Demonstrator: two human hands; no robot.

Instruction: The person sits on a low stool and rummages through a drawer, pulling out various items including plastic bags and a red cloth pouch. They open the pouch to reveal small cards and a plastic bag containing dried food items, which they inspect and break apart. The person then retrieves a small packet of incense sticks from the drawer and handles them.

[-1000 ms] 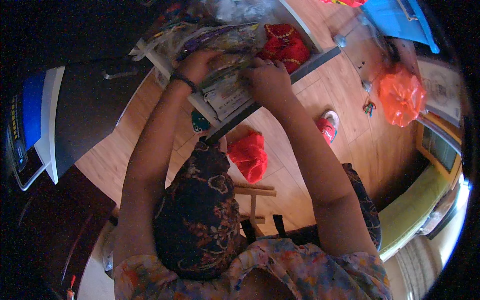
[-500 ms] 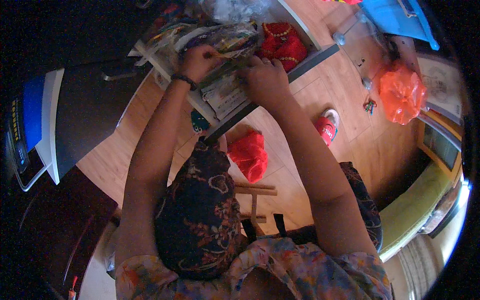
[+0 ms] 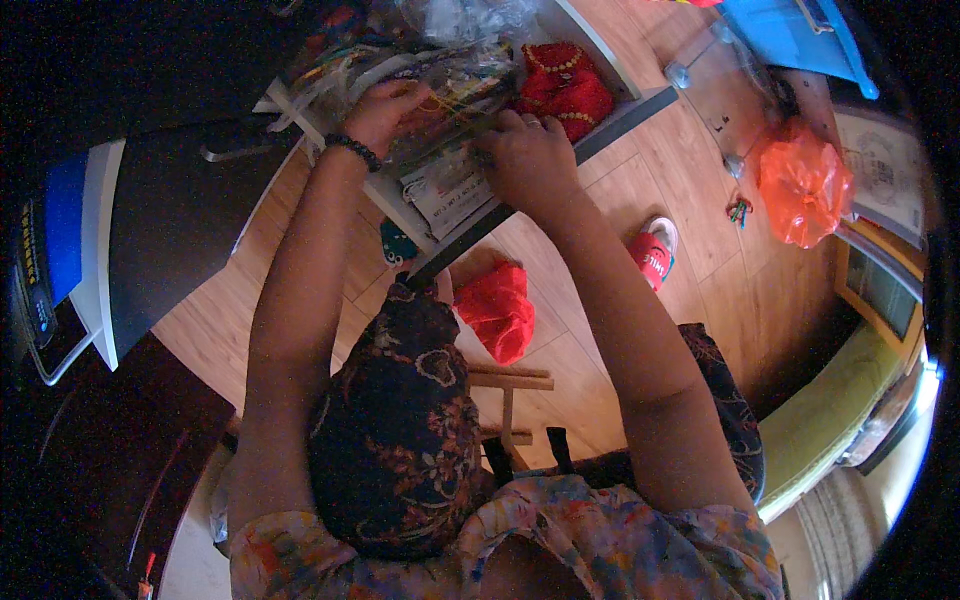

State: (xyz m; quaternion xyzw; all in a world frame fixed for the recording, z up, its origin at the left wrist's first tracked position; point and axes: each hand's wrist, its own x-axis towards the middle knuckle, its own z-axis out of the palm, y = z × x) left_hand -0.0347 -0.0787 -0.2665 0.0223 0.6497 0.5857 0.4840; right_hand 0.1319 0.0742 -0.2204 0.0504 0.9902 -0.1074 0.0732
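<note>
An open drawer (image 3: 621, 124) sits in front of me, filled with small goods. Inside it, clear plastic bags (image 3: 452, 82) hold thin cords or strips in several colours. My left hand (image 3: 385, 115), with a dark bead bracelet (image 3: 354, 152) at the wrist, lies over these bags, fingers stretched out. At the drawer's front side my right hand (image 3: 533, 160) has its fingers curled at the bags' edge; its fingertips are hidden. Just beyond it lies a red cloth bundle (image 3: 566, 98) with gold bead strings. White printed packets (image 3: 447, 200) lie in the near corner.
A red cloth or bag (image 3: 497, 312) and a red slipper (image 3: 652, 258) are on the wooden floor (image 3: 590, 390). Right of the drawer are an orange-red plastic bag (image 3: 803, 185) and a blue plastic piece of furniture (image 3: 795, 40). A dark cabinet (image 3: 170, 230) stands left.
My left hand has shifted slightly left, and its fingers have gone from curled at the plastic bags to stretched out. The bags have settled lower. My right hand stays nearly in place.
</note>
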